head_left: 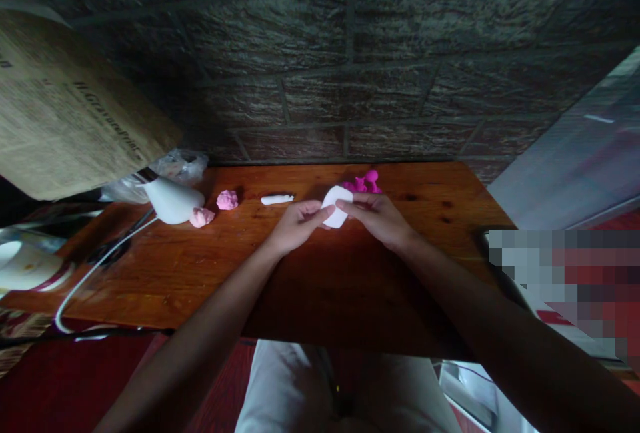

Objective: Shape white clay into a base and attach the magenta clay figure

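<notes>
Both my hands meet over the middle of the wooden table (310, 286). My left hand (295, 223) and my right hand (377, 216) pinch a flat white lump of clay (336, 207) between their fingers, just above the tabletop. Right behind it lies a bright magenta clay shape (364, 183). A small white clay roll (277, 199) rests left of my hands. Further left sit two pale pink clay lumps, one (227, 200) behind the other (201, 217).
A white lamp base (173, 201) with a white cable (90, 273) stands at the left, beside a crumpled plastic bag (177, 166). A tan printed lampshade (65, 113) overhangs the left side. A dark brick wall (350, 53) backs the table.
</notes>
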`<act>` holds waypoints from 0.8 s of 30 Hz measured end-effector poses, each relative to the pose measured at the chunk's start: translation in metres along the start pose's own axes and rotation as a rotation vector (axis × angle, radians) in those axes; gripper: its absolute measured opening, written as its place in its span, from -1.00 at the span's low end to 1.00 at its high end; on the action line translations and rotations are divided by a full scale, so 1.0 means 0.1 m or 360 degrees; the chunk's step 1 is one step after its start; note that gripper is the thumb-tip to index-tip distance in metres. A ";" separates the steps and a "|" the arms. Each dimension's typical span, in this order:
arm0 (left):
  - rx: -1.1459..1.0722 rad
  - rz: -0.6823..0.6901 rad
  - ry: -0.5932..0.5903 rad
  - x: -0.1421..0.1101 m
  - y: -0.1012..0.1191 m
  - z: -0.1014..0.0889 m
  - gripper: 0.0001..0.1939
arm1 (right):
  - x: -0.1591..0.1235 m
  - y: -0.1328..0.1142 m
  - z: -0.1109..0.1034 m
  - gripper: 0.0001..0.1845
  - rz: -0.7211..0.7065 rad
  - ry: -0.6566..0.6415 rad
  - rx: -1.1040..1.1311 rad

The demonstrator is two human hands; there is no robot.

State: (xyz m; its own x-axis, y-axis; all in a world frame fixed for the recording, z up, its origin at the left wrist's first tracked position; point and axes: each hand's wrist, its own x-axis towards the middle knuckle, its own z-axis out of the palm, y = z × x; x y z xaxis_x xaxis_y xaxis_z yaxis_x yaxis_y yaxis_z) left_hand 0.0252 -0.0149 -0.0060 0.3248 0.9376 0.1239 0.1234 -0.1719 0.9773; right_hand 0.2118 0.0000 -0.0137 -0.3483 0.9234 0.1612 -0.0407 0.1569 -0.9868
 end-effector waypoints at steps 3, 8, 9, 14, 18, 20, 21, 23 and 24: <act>-0.0035 -0.0052 -0.0073 0.00 0.00 0.00 -0.56 | -0.02 -0.01 0.02 -0.59 -0.0007 -0.0004 -0.0001; 0.0054 -0.0066 -0.0186 -0.01 0.00 -0.02 -0.50 | -0.05 -0.06 0.13 -0.60 0.0048 0.0041 0.0154; 0.0071 -0.0056 -0.0174 -0.02 0.01 -0.03 -0.50 | -0.05 -0.06 0.14 -0.61 0.0054 0.0060 0.0184; 0.0106 -0.0007 -0.0185 -0.06 -0.02 -0.07 -0.53 | -0.06 -0.05 0.13 -0.62 0.0134 -0.0004 0.0205; 0.0237 0.0020 -0.0166 -0.05 -0.06 -0.08 -0.52 | -0.05 -0.04 0.11 -0.63 0.0131 0.0007 0.0220; 0.0248 0.0031 -0.0134 -0.04 -0.05 -0.07 -0.52 | -0.05 -0.05 0.12 -0.64 0.0096 0.0028 0.0242; 0.0231 0.0024 -0.0125 -0.03 -0.05 -0.07 -0.53 | -0.04 -0.05 0.12 -0.64 0.0084 0.0049 0.0250; 0.0187 -0.0016 -0.0132 -0.01 -0.03 -0.08 -0.53 | -0.03 -0.05 0.13 -0.63 0.0079 0.0105 0.0259; 0.0171 -0.0036 -0.0136 -0.01 -0.02 -0.08 -0.54 | -0.03 -0.05 0.12 -0.64 0.0082 0.0127 0.0258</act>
State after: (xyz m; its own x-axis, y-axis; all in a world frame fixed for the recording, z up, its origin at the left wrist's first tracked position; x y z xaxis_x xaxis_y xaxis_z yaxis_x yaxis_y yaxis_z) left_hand 0.0172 -0.0129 -0.0067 0.3991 0.9132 0.0827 0.2298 -0.1869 0.9551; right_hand 0.2014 -0.0077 -0.0098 -0.2789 0.9546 0.1048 -0.1774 0.0560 -0.9825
